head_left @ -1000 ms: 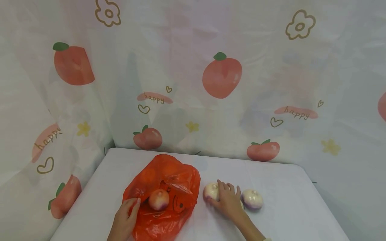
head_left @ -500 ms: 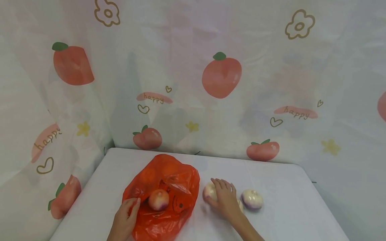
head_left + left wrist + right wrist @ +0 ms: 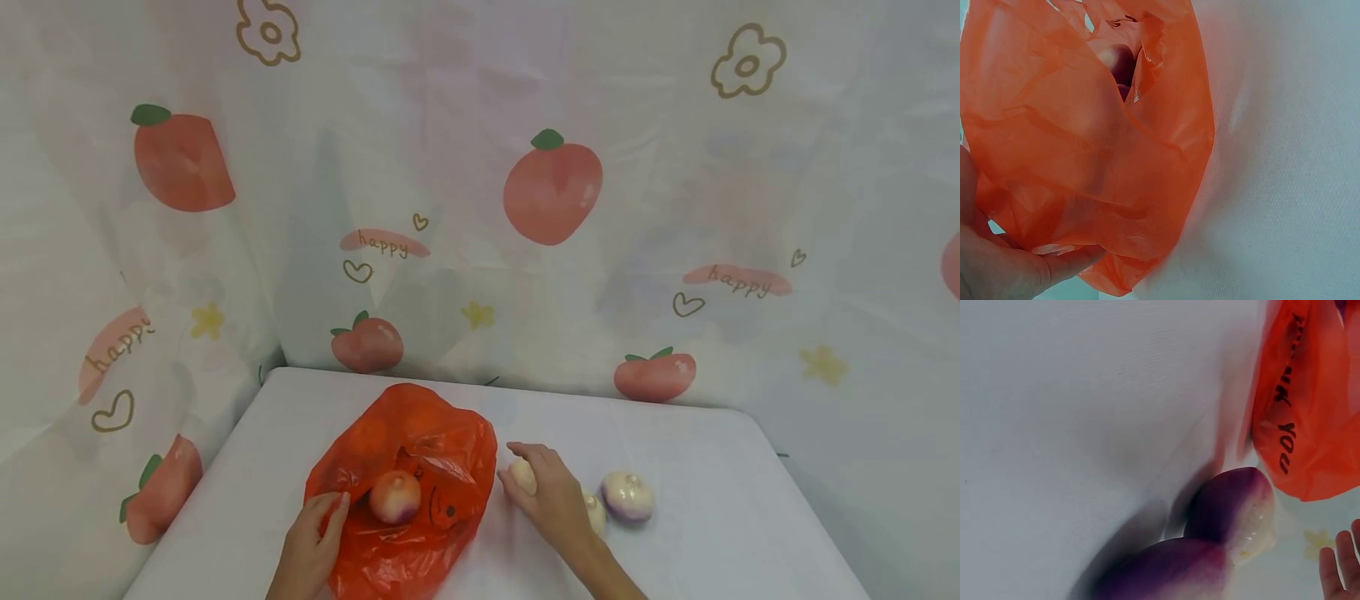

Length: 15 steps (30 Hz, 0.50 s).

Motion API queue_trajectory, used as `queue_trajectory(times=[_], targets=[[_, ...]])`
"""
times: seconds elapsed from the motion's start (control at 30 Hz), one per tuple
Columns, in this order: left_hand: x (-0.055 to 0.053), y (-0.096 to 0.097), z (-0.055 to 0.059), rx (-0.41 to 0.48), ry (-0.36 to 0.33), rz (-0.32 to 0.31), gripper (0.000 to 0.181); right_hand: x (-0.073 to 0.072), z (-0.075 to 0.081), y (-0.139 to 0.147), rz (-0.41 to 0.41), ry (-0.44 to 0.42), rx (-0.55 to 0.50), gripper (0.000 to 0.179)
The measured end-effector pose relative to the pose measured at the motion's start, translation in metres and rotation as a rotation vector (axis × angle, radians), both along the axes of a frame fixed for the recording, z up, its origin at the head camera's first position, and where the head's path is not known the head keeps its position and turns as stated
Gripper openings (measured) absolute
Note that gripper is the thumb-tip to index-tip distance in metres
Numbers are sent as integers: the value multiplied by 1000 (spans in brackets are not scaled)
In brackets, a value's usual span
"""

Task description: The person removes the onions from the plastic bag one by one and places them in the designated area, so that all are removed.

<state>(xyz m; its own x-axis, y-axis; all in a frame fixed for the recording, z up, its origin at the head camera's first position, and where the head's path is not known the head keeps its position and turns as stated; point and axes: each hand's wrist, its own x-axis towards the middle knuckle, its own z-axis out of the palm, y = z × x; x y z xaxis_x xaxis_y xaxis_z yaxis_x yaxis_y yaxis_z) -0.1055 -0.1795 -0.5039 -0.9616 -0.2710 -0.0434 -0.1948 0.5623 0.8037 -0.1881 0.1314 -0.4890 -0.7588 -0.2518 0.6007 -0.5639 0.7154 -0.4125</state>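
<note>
An orange-red plastic bag [image 3: 450,442] lies on the table, its mouth toward the person. My left hand [image 3: 311,537] pinches the bag's left edge between thumb and fingers; in the left wrist view the thumb lies along the film. An onion [image 3: 395,497] shows at the bag's opening, and rounded shapes show faintly through the film behind it. To the right of the bag, my right hand [image 3: 551,500] has thumb and fingers around a white-and-purple onion [image 3: 522,475], partly hidden by the hand. Another onion [image 3: 595,512] is half hidden behind the wrist, beside a third onion [image 3: 628,497].
The white table [image 3: 712,517] has rounded back corners. Behind and to the left hangs a pale curtain [image 3: 465,150] printed with peaches. Black lettering shows on the bag's side in the right wrist view.
My right hand has shifted left toward the bag, its fingers now closer around the onion, uncovering more of the onion behind the wrist. My left hand and the bag have stayed put.
</note>
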Motion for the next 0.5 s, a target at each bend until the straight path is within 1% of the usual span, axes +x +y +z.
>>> queue_trajectory(times=[0.17, 0.33, 0.43, 0.5], targets=[[0, 0, -1, -5, 14, -3, 50, 2, 3, -3, 68, 0, -28, 36], [0, -2, -1, -3, -11, -8, 59, 5, 7, -8, 180, 39, -84, 29], [0, -2, -2, 1, -11, -8, 60, 7, 8, -11, 204, 36, -105, 24], [-1, -2, -3, 0, -3, -7, 58, 8, 8, -13, 214, 4, -123, 23]])
